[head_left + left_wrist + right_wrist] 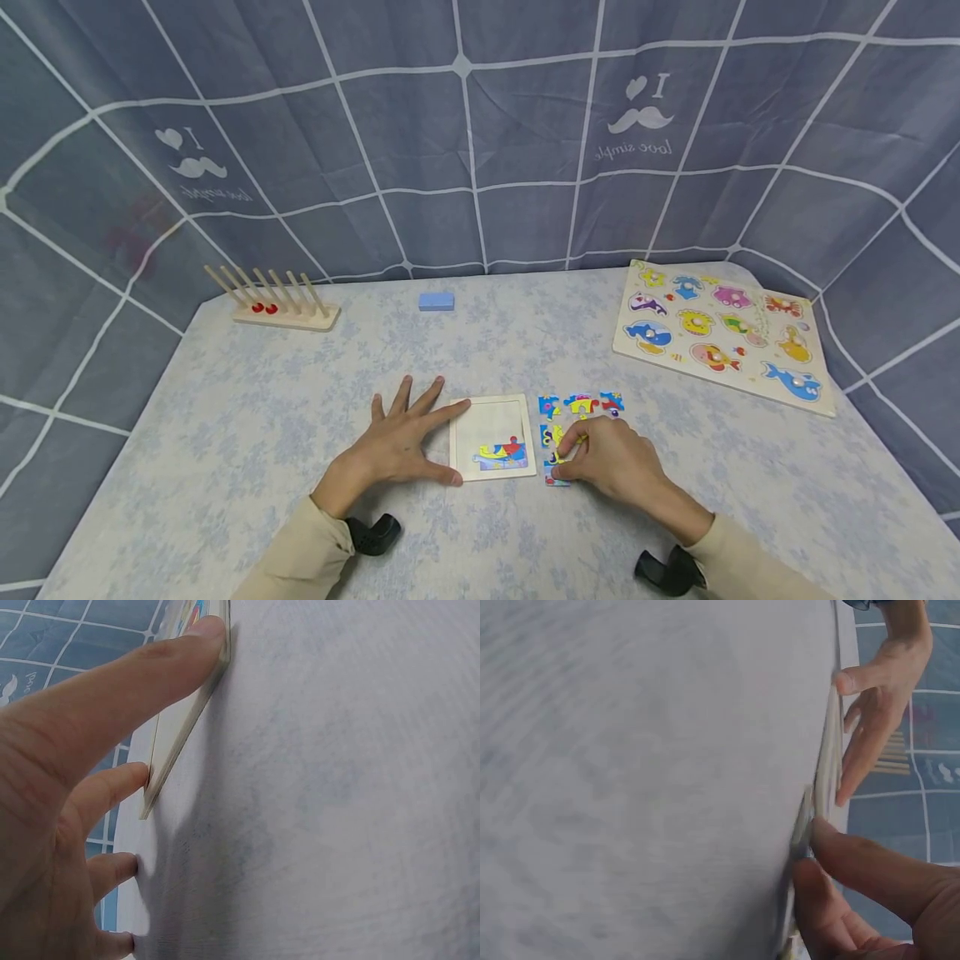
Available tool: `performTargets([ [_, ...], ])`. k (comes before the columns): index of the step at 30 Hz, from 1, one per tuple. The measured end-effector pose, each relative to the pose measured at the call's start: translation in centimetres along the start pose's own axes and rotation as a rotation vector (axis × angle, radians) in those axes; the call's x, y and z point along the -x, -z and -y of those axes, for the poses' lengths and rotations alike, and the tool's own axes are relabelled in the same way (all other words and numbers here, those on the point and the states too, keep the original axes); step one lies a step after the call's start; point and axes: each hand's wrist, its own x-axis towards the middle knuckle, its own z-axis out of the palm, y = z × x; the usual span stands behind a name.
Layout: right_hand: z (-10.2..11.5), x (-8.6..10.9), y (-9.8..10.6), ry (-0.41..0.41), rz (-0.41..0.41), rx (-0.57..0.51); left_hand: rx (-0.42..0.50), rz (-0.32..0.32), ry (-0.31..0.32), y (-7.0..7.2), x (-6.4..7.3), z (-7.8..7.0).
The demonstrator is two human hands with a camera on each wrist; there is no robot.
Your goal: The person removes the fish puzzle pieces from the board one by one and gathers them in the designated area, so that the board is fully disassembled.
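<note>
My left hand (pixel 397 446) has its fingers spread. Its thumb and index finger touch the left side of a square wooden puzzle tray (pixel 487 400); the thumb presses on the tray's edge in the left wrist view. Several joined colourful pieces (pixel 502 454) lie in the tray's lower right part. To the right of the tray, my right hand (pixel 618 462) pinches a small jigsaw piece (pixel 557 481) between thumb and fingertips, low at the table; the fingers hide part of it. Other loose jigsaw pieces (pixel 580 404) lie just beyond that hand, some partly covered by it.
At the back left stands a wooden peg rack (pixel 288 315) with red beads. A blue block (pixel 437 302) lies at the back middle. A large sea-animal knob puzzle board (pixel 727 333) is at the back right. A grey-blue checked curtain (pixel 480 150) hangs behind the patterned tabletop (pixel 225 433).
</note>
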Motion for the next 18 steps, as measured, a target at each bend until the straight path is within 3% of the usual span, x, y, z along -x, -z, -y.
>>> performTargets([
  [18,-0.12,-0.18,0.57,0.025,-0.011,-0.051,0.007,0.002,0.003,0.05,0.07,-0.07],
])
